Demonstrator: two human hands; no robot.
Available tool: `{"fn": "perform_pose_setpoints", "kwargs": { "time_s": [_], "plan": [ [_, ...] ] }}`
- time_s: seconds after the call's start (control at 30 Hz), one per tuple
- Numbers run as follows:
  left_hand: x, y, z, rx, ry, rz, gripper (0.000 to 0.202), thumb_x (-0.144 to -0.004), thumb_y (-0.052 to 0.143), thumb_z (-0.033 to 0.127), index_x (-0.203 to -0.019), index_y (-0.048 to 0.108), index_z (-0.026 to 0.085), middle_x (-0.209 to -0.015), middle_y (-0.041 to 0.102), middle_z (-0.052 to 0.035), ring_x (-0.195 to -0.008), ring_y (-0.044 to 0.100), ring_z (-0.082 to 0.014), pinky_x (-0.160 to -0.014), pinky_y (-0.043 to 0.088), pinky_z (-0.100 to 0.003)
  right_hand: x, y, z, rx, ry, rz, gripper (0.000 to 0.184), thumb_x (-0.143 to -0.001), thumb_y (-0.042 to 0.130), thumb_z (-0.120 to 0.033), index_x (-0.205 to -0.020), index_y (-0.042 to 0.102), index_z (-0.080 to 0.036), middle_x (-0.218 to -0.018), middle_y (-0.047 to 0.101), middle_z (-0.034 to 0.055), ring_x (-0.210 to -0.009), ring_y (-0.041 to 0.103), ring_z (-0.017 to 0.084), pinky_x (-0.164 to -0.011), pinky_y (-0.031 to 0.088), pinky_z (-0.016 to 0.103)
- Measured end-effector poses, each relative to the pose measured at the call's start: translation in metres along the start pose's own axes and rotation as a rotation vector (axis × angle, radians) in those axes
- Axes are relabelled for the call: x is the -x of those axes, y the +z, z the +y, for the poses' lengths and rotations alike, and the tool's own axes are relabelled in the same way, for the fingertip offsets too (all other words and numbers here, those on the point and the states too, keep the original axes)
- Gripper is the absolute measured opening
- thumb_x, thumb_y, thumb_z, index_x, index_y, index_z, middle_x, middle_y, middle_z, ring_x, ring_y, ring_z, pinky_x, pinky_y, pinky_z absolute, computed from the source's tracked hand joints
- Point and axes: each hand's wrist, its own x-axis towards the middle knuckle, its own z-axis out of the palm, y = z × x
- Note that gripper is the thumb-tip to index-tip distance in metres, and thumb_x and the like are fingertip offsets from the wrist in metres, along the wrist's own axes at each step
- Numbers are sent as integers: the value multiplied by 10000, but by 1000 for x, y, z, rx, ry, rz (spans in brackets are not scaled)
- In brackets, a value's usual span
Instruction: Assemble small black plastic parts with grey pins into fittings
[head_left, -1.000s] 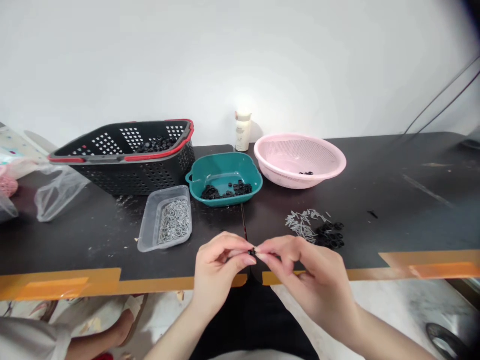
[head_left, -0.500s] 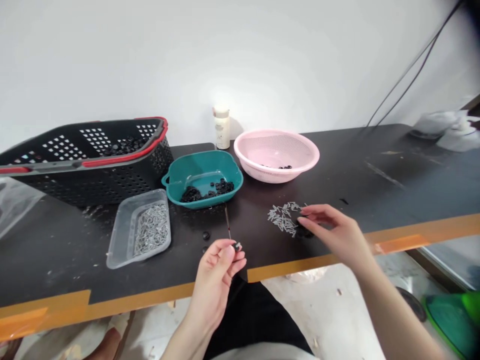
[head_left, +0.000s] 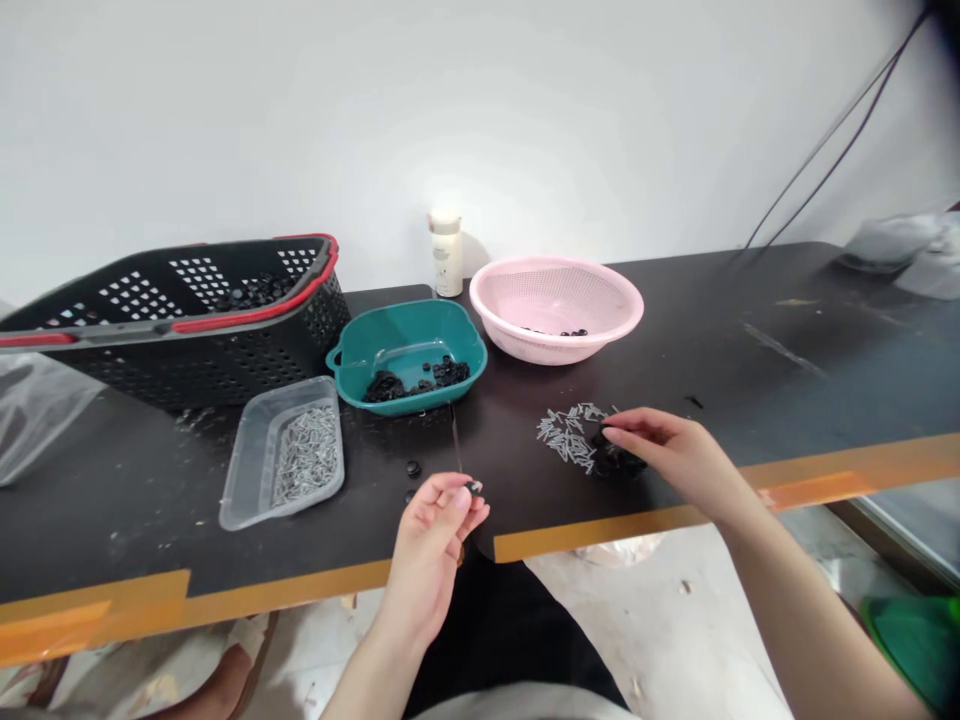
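Note:
My left hand (head_left: 439, 535) is closed near the table's front edge, pinching a small round black plastic part (head_left: 473, 488) with a light bit showing on it. To the right, my right hand (head_left: 679, 455) has thumb and fingertips together on another small black part (head_left: 599, 436). Under those fingers lies a small heap of black parts (head_left: 619, 463), partly hidden by the hand. Loose short metal pins (head_left: 564, 438) are scattered just left of the heap. Two black parts, one of them here (head_left: 412, 468), rest on the table beside my left hand.
A clear tray of metal pins (head_left: 238, 470), a teal basin (head_left: 409, 318) with black parts and a pink colander (head_left: 517, 345) stand behind my hands. Farther back are a black basket (head_left: 187, 365) and a white bottle (head_left: 448, 262). Orange tape (head_left: 592, 535) lines the table edge.
My right hand's thumb and fingers have come together on a black part at the heap; before, they were more apart. My left hand keeps its pinch. The view has shifted slightly.

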Motion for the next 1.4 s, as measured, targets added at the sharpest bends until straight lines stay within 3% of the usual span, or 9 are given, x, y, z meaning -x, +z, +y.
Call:
{"fn": "perform_pose_setpoints", "kwargs": {
  "time_s": [0.07,0.2,0.33,0.47,0.63,0.93,1.23,1.4],
  "plan": [
    [0,4,1,-29,20,-23,242,-665,861,317,-823,728,192,-784,708,14,-708,675,-71,-763,574,-181,4,5,-10,-356,73,-33,265,-660,833,-407,-851,752,-242,-811,735,13,-712,641,150,-668,521,252],
    [3,16,5,-144,112,-76,203,-696,837,322,-844,743,220,-759,696,23,-701,670,-67,-722,559,-151,20,30,-37,-1040,327,-235,381,-614,885,-255,-968,747,-233,-884,755,-10,-766,698,88,-739,574,136],
    [11,30,13,-337,368,-95,74,-756,782,229,-827,761,236,-749,677,27,-694,658,-60,-675,541,-114,41,63,-61,-1355,505,-406,306,-661,848,-156,-950,753,-187,-919,769,-20,-914,717,78,-881,545,96],
    [19,37,25,-523,604,-56,153,-779,747,160,-885,769,267,-821,695,21,-749,676,-76,-732,563,-134,55,84,-77,-1390,482,-550,228,-702,838,-195,-918,765,-207,-923,781,-33,-894,727,72,-851,560,92],
    [25,34,32,-722,720,-1,163,-789,739,168,-928,774,246,-882,726,-13,-800,700,-118,-767,591,-180,61,95,-88,-1367,482,-559,254,-631,883,-213,-863,779,-228,-859,791,-37,-797,736,62,-771,570,80],
    [28,26,38,-840,777,28,171,-786,741,169,-934,782,245,-880,754,-19,-783,709,-141,-747,596,-205,62,103,-92,-1250,417,-520,249,-566,914,-217,-780,790,-250,-816,789,-46,-766,723,59,-746,555,87],
    [28,24,42,-841,777,51,158,-768,750,158,-867,793,273,-848,771,-19,-750,713,-183,-732,586,-267,61,108,-88,-1116,295,-429,224,-552,918,-244,-740,798,-256,-842,795,-8,-786,724,123,-742,573,189],
    [25,21,44,-840,803,47,189,-754,762,158,-881,795,295,-828,777,-5,-701,716,-178,-689,577,-252,61,108,-86,-1036,218,-393,196,-556,917,-272,-715,802,-261,-840,798,21,-799,724,146,-786,568,237]
  ]
}}
